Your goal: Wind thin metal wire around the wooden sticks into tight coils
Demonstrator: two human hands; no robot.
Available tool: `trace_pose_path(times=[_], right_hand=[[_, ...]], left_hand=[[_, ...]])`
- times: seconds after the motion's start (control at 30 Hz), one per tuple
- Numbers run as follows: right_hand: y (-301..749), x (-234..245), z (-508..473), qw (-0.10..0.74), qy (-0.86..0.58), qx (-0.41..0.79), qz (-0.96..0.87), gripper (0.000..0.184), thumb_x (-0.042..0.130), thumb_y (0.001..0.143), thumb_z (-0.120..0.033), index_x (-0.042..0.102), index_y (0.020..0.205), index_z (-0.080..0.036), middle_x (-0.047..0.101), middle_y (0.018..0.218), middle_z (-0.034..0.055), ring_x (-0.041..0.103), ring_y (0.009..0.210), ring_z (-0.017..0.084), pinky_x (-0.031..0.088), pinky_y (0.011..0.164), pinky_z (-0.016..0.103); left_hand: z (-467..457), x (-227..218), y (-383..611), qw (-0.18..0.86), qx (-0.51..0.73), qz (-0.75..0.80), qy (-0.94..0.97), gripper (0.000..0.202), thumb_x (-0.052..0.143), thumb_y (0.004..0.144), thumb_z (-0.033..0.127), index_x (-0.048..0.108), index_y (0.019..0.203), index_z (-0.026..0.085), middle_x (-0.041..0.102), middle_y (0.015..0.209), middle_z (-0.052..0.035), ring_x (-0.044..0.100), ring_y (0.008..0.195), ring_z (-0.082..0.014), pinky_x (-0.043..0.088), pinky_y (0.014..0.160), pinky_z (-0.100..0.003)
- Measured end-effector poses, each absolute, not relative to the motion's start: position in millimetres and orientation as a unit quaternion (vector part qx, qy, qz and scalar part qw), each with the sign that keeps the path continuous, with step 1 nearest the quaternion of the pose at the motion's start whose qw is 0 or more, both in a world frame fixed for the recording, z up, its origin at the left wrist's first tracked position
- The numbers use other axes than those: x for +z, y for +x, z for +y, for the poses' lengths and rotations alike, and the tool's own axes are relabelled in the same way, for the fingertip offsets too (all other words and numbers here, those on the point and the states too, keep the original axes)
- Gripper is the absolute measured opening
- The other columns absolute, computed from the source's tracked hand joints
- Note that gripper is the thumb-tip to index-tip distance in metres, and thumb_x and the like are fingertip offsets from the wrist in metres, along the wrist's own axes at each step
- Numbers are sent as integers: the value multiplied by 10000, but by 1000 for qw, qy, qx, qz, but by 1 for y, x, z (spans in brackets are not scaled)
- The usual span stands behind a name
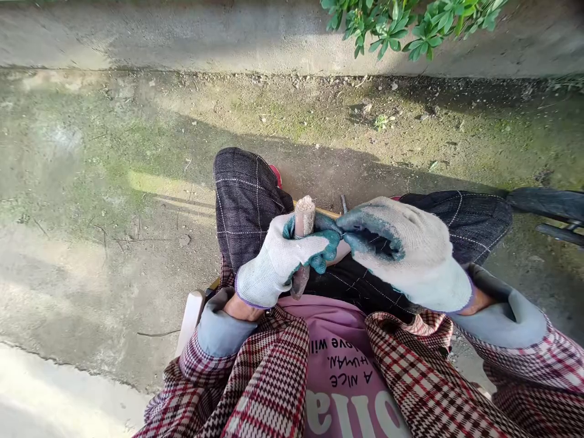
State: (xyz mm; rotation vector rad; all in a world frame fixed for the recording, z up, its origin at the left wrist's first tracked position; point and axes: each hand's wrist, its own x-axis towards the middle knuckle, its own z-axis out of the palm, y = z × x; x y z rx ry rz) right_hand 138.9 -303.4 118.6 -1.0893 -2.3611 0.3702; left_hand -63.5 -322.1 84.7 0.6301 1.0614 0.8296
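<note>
My left hand [298, 246], in a white knit glove with green-coated fingers, is closed around a short, thick wooden stick [304, 219]. The stick stands roughly upright, its pale, rough end above the fist and its brown lower end below. A thin line seems to cross the stick just above my thumb. My right hand [396, 249], gloved the same way, is pinched at thumb and forefinger right beside the left fingertips. Between the two hands shows a thin dark strand [341, 235], partly hidden by the fingers. Behind the right fingertips a narrow metal rod [344, 204] sticks up.
Both hands are above my lap, between knees in dark checked trousers [246, 201]. A low concrete wall [205, 36] runs along the far side, with a leafy plant [401, 27] hanging over it. Black bars [552, 210] stand at the right. Mossy concrete ground [114, 170] surrounds me.
</note>
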Motion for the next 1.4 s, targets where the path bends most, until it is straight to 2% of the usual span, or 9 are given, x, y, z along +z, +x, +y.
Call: trace_pose_path(times=[0.17, 0.4, 0.77, 0.9, 1.0, 1.1, 1.23, 1.33, 1.4], right_hand=[[146, 120, -299, 197, -375, 180, -888, 301, 545, 1022, -308, 754, 1226, -237, 788, 1063, 68, 739, 839, 206, 563, 692, 320], [152, 137, -288, 108, -309, 196, -924, 297, 501, 1059, -297, 755, 1202, -241, 774, 1077, 72, 710, 867, 192, 516, 723, 302], [146, 122, -308, 166, -386, 93, -903, 270, 524, 1057, -300, 783, 1090, -233, 793, 984, 62, 726, 838, 211, 567, 731, 343], [137, 119, -313, 225, -377, 13, -898, 267, 528, 1060, -275, 768, 989, -181, 795, 919, 95, 721, 780, 225, 578, 681, 355], [131, 119, -313, 206, -389, 4, -898, 230, 562, 1021, -270, 743, 907, -185, 768, 834, 105, 682, 700, 234, 527, 600, 365], [128, 115, -307, 186, -438, 107, -873, 151, 598, 935, -249, 695, 832, -196, 728, 778, 93, 644, 656, 226, 476, 572, 365], [135, 102, -290, 194, -471, 491, -707, 141, 644, 831, -306, 607, 729, -216, 613, 619, -7, 544, 533, 154, 445, 506, 309], [146, 93, -283, 145, -435, 688, -563, 284, 645, 870, -411, 572, 671, -221, 526, 513, -41, 461, 419, 123, 396, 400, 277], [152, 93, -285, 167, -463, 673, -552, 281, 661, 900, -436, 637, 728, -215, 596, 547, -22, 523, 437, 139, 443, 414, 283]], left_hand=[[-323, 83, -66, 772, 349, 466, 254, 186, 791, 672, 291, 649, 693, 173, 583, 525, 43, 519, 438, -92, 474, 445, -215], [-322, 83, -69, 821, 302, 437, 211, 293, 842, 598, 298, 611, 733, 178, 580, 511, 52, 509, 406, -93, 450, 410, -213], [-330, 84, -60, 765, 390, 459, 226, 180, 804, 670, 258, 642, 717, 193, 553, 495, 61, 472, 411, -84, 429, 412, -217], [-332, 88, -54, 700, 427, 503, 274, 201, 826, 711, 295, 654, 706, 190, 591, 547, 47, 510, 476, -94, 457, 466, -223], [-334, 90, -53, 615, 443, 557, 340, 235, 845, 742, 332, 655, 706, 197, 630, 631, 29, 543, 563, -113, 496, 557, -248], [-337, 89, -58, 502, 408, 594, 478, 148, 840, 759, 283, 716, 807, 217, 711, 781, -5, 622, 718, -169, 548, 729, -307], [-338, 83, -65, 398, 344, 528, 667, 134, 804, 755, 245, 779, 886, 234, 762, 880, -56, 670, 843, -242, 539, 894, -399], [-334, 81, -64, 427, 340, 522, 655, 117, 792, 766, 255, 778, 877, 222, 760, 866, -50, 672, 812, -224, 546, 860, -378], [-329, 80, -61, 485, 362, 557, 569, 110, 800, 757, 276, 740, 812, 202, 725, 792, -24, 642, 720, -181, 551, 751, -328]])
